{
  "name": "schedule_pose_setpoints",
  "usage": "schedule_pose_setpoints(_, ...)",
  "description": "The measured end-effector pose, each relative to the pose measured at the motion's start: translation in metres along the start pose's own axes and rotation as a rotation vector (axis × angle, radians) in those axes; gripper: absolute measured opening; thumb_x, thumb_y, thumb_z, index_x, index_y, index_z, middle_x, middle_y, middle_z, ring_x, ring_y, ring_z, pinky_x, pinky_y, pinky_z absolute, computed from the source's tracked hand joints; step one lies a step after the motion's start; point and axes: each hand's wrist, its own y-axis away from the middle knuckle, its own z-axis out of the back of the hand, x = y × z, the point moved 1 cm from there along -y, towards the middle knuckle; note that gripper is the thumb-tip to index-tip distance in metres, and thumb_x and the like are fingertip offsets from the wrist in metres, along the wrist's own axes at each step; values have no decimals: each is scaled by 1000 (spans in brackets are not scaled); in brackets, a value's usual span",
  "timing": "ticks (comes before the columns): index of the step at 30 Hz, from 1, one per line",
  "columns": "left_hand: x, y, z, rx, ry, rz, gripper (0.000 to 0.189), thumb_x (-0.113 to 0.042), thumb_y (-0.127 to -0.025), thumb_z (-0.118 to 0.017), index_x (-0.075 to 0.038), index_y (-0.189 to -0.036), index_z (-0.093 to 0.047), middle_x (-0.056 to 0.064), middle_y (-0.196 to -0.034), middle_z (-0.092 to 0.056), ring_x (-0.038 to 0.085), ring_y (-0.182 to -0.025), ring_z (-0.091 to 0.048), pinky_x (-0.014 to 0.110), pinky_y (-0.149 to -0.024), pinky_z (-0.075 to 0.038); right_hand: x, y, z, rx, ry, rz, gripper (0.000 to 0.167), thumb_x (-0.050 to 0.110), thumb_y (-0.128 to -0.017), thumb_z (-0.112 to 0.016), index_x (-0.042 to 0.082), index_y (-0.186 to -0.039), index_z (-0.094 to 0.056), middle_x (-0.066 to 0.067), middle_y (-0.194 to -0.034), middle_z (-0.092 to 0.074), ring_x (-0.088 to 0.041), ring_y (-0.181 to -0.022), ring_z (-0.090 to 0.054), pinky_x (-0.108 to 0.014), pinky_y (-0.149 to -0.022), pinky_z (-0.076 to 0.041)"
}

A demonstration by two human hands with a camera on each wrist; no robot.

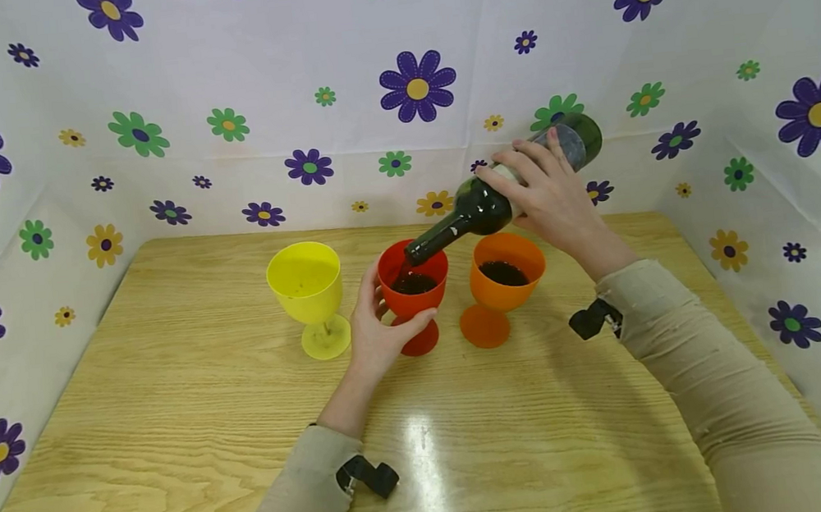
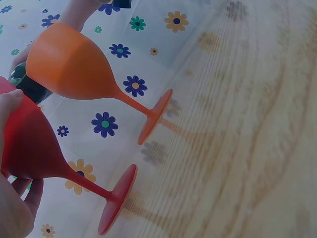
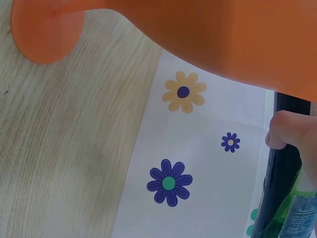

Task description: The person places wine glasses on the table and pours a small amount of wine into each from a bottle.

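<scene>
The left hand (image 1: 377, 337) is curled round the bowl of a red goblet (image 1: 415, 303), fingers behind it and thumb in front, while the right hand (image 1: 549, 197), raised and farther forward, grasps a dark green bottle (image 1: 487, 206) around its body. The bottle is tilted, its base up beyond the right hand's fingers and its neck slanting down toward the left hand, so that the mouth lies at the red goblet's rim. Inside that goblet, beside the left hand's fingers, sits some dark liquid (image 1: 415, 283); whether the mouth touches the rim cannot be told. An orange goblet (image 1: 505, 296) stands upright just to the right of the left hand and below the right one, also holding dark liquid. Just to the left of the left hand a yellow goblet (image 1: 308, 299) stands upright, with small specks in its bowl. All three goblets are on a wood-grained table (image 1: 176, 443) beneath the hands. Both forearms wear beige sleeves (image 1: 718, 366), and a black device (image 1: 595, 319) is fixed near each wrist. Beyond both hands, and out to either side of them, hangs a white cloth (image 1: 330, 41) printed with purple, green and yellow flowers.
</scene>
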Motion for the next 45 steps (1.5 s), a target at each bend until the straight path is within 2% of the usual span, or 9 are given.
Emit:
schedule_pose_setpoints(5, 1, 0, 0, 2, 4, -8, 81, -4, -74, -82, -7, -142, -38, 10, -130, -54, 25, -111, -50, 47, -93, -45, 1, 0, 0, 5, -3, -6, 93, 7, -56, -93, 20, -137, -49, -16, -134, -48, -40, -128, -37, -58, -112, -3)
schedule_pose_setpoints(14, 2, 0, 0, 8, 6, 15, 82, -5, -74, -82, -10, -143, -38, 9, -130, -54, 26, -113, -50, 46, -94, -45, 2, 0, 0, 25, 4, -17, 93, 7, -55, -93, 19, -137, -49, -16, -134, -47, -41, -128, -36, -58, -112, -3)
schedule_pose_setpoints(37, 1, 0, 1, -2, 12, 2, 81, -5, -73, -82, -9, -142, -39, 9, -130, -54, 26, -113, -50, 46, -95, -45, 5, -2, -1, 48, 8, -20, 95, 8, -55, -93, 19, -138, -48, -17, -135, -47, -41, -129, -36, -58, -112, -3)
schedule_pose_setpoints(43, 32, -5, 1, -12, 13, -8, 82, -15, -72, -85, -29, -141, -41, -5, -129, -54, 19, -113, -50, 41, -95, -45, 5, -2, -2, 54, 12, -22, 98, 8, -53, -94, 19, -138, -47, -17, -134, -48, -41, -128, -37, -60, -111, -6)
schedule_pose_setpoints(45, 37, -6, 1, -13, 13, -7, 83, -16, -72, -85, -31, -140, -41, -6, -129, -54, 18, -114, -50, 40, -95, -45, 5, -2, -2, 54, 11, -20, 99, 8, -52, -95, 19, -138, -47, -17, -134, -48, -41, -127, -38, -61, -111, -7)
